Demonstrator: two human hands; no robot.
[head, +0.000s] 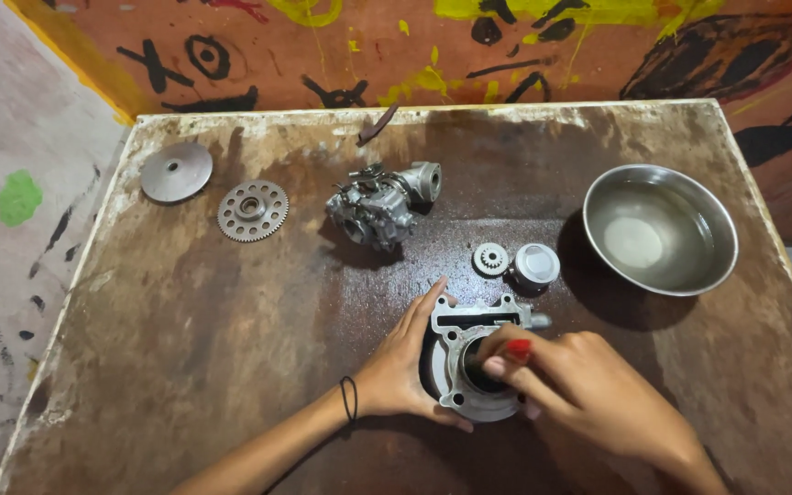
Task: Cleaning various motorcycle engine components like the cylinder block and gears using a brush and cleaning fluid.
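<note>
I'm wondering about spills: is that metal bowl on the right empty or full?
Neither quite: the steel bowl stands upright with a shallow pool of clear liquid, its pale bottom showing through. How deep, cannot tell.

A: Engine cylinder (469,367) at 6 o'clock: cast metal, matt grey, rough outside, smoother in bore. Red-handled tool (517,348) glossy, likely plastic.

B: Bowl (660,229) at 3: polished steel, glossy. Carburettor (379,206) at 12: dull cast metal, grimy.

A: Toothed disc (252,210) and plain disc (176,171) at 10: matt grey metal. Table (185,348): worn, stained brown, rough, chipped pale edges.
</note>
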